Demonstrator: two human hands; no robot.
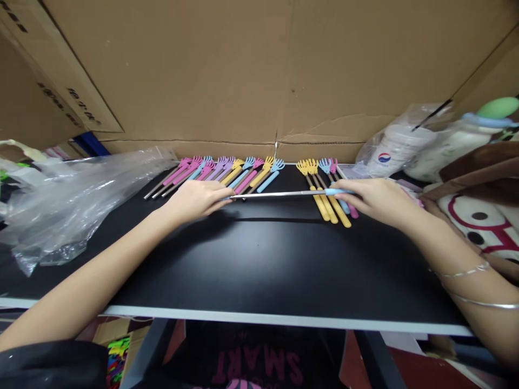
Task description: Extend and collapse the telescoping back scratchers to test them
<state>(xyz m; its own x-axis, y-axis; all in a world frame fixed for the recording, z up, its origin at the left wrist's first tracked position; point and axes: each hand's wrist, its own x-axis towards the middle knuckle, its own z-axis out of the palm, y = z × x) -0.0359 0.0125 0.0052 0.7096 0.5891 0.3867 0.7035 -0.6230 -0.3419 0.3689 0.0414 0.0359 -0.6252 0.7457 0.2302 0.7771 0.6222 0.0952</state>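
A back scratcher (279, 194) with a silver rod and a light blue handle is held level above the black table, stretched between both hands. My left hand (198, 199) closes on its left end, so that end is mostly hidden. At the other end, my right hand (371, 200) grips the light blue handle. Behind my left hand lies a row of back scratchers (227, 173) in pink, purple, blue and yellow. Just left of my right hand rests a smaller group of back scratchers (324, 202), several with yellow handles plus blue and pink ones.
Clear plastic bags (81, 189) cover the table's left side. At the right stand a bagged stack of white cups (399, 148), a white bottle (454, 143) and a plush toy (482, 221). A cardboard wall (243, 70) closes off the back. The table's pale front edge (259, 317) faces me.
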